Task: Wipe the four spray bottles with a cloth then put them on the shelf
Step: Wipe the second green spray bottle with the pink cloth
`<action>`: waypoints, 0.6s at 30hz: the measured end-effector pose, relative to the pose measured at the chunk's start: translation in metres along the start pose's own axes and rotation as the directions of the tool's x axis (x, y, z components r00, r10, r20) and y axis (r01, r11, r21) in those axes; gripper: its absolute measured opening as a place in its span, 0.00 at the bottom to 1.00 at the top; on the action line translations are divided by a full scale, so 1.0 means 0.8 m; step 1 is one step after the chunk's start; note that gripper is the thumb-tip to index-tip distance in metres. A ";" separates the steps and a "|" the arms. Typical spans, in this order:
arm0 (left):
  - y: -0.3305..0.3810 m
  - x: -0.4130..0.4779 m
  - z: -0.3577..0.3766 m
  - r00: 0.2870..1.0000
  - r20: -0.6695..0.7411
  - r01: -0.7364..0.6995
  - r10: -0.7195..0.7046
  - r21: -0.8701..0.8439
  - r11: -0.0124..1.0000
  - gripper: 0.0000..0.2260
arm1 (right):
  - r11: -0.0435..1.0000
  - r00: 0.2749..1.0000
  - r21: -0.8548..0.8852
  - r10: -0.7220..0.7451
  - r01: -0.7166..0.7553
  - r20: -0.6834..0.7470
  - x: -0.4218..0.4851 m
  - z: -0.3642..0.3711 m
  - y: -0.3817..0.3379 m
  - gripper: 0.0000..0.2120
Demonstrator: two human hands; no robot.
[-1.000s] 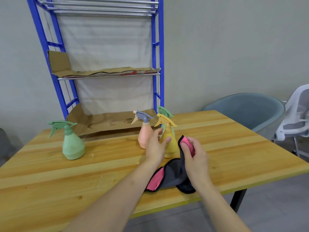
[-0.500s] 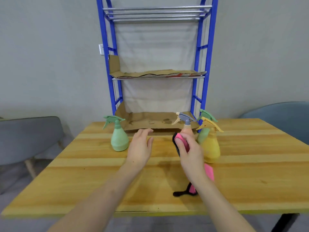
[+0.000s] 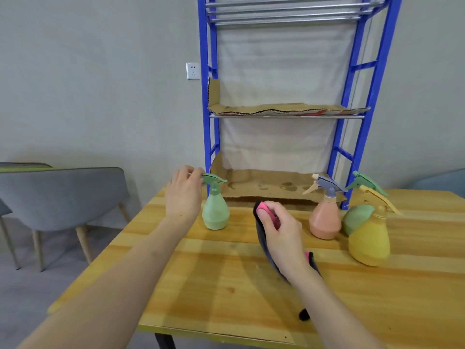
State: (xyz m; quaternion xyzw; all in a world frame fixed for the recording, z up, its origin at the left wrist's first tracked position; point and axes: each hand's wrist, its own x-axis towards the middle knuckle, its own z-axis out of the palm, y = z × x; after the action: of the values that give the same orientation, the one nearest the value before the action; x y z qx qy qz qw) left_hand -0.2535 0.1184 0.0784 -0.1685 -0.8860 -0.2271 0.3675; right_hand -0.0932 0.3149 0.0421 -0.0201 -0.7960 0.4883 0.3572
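Observation:
A light green spray bottle (image 3: 215, 212) stands on the wooden table (image 3: 226, 285) near the shelf's left post. My left hand (image 3: 183, 195) is just left of it, fingers relaxed and reaching its green trigger head, not closed round it. My right hand (image 3: 281, 233) holds a pink and dark grey cloth (image 3: 263, 215) bunched in its fingers, above the table's middle. To the right stand a peach bottle (image 3: 324, 220) with a grey trigger, a yellow bottle (image 3: 368, 241), and a second green bottle (image 3: 356, 217) partly hidden behind the yellow one.
A blue metal shelf (image 3: 289, 116) with cardboard liners stands against the wall at the table's far edge. A grey chair (image 3: 63, 192) sits to the left, below a wall socket (image 3: 193, 71). A pale blue chair shows at the far right edge.
My left hand has moved from the table's middle to the light green bottle's trigger head. The view has swung left. My right hand still holds the cloth, lifted off the table.

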 end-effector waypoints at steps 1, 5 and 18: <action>-0.002 0.006 0.000 1.000 0.019 0.024 -0.024 0.000 1.000 0.10 | 1.000 1.000 0.004 0.007 -0.007 0.002 0.001 0.001 0.000 0.05; -0.004 0.019 0.002 0.989 0.124 0.086 -0.084 -0.010 0.996 0.12 | 1.000 1.000 0.014 0.023 -0.023 0.007 0.005 -0.001 0.003 0.05; 0.021 0.003 -0.015 0.956 0.172 0.286 -0.238 -0.369 0.884 0.07 | 1.000 0.999 0.000 0.013 -0.013 -0.039 0.013 -0.037 0.016 0.05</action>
State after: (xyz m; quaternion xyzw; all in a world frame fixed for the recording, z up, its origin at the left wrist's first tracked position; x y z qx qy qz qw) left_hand -0.2402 0.1262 0.0922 -0.1304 -0.8582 -0.4359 0.2376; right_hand -0.0878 0.3480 0.0452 -0.0349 -0.7889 0.4898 0.3695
